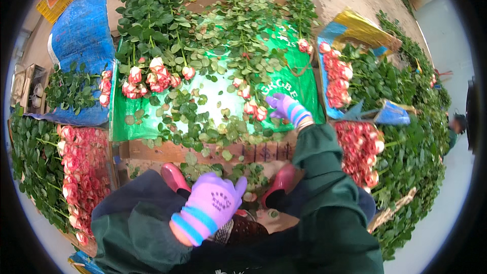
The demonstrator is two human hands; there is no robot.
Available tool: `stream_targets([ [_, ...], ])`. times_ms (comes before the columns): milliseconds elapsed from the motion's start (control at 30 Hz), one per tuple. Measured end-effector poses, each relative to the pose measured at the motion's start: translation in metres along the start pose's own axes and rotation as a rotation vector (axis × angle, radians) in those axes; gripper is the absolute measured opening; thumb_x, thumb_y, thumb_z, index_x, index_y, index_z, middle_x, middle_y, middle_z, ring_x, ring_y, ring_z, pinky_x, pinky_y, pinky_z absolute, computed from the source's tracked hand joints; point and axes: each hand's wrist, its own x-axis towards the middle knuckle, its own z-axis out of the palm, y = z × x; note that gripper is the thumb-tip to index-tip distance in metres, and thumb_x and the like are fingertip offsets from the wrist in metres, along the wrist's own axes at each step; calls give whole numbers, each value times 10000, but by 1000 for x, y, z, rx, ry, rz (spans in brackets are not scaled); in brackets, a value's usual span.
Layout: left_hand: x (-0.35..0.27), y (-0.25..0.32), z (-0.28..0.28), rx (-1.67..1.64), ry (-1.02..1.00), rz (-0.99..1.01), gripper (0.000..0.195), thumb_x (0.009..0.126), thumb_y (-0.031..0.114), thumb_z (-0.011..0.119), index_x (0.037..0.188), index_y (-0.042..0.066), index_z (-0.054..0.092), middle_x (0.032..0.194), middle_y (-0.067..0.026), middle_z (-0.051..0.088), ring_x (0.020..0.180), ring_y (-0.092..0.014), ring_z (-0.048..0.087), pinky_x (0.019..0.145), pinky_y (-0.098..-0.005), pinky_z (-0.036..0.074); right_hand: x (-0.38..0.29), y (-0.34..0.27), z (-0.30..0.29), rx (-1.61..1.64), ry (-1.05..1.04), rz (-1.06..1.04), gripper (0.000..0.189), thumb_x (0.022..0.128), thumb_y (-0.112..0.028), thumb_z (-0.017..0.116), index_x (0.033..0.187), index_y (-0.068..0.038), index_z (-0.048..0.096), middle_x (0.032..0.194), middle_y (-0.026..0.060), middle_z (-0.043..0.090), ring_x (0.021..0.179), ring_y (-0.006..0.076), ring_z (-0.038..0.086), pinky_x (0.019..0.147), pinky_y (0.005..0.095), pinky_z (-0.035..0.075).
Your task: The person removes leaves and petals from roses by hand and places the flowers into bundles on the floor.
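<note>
My right hand (283, 107), in a purple knit glove with blue bands, is over the green plastic sheet (300, 72), its fingers apart and holding nothing that I can see. Just left of it lie pink-and-white roses (255, 109), their leafy stems pointing away from me. A larger group of roses (158, 74) lies at the sheet's left. My left hand (218, 198), gloved alike, hangs low over my lap, back upward; its fingertips are turned down out of sight, so whether it holds something is not visible. Loose leaves (182, 112) litter the sheet.
Stacked roses with stems stand in rows at left (81, 171) and right (357, 148). Blue sheeting (83, 38) covers the left side. A wooden board (171, 151) edges the sheet near my pink boots (175, 177). Another person (456, 125) is at the far right.
</note>
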Motion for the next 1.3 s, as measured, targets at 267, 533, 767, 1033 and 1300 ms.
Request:
stream_targets([
  [267,17,-24,-11,6,-48,8,413,789,189,545,1197,121,545,667,-17,558,594,-170,574,642,-288,433,101,-20,66,-168,357,45,790,789,-511,628,1372,-24,412,1288,225,538,1194,352,518,993,396,411],
  [533,29,-36,-11,-13,-54,-1,434,797,187,523,1227,141,562,658,0,545,592,-156,571,723,-281,433,37,-72,47,139,89,-216,705,840,-379,675,1352,40,433,796,106,679,592,122,608,638,290,501],
  [767,21,-32,-8,-32,-71,18,422,835,301,581,1217,123,563,664,-9,556,598,-167,568,705,-282,432,65,33,21,-125,180,-181,644,850,-325,647,1388,-59,415,938,161,685,846,262,672,756,370,533],
  [1033,-5,-16,-8,-89,-54,28,457,825,156,528,1280,123,517,662,-5,551,643,-156,594,733,-288,437,84,-60,109,-56,220,-106,637,831,-445,599,1331,-74,466,1117,191,645,1042,353,617,889,426,481],
  [1300,-13,-28,-21,-101,-32,-32,387,849,113,491,1233,89,541,702,-47,589,679,-210,594,694,-344,441,83,-127,130,-694,305,13,555,852,-372,615,1266,-36,461,1103,146,667,988,296,661,803,414,520],
])
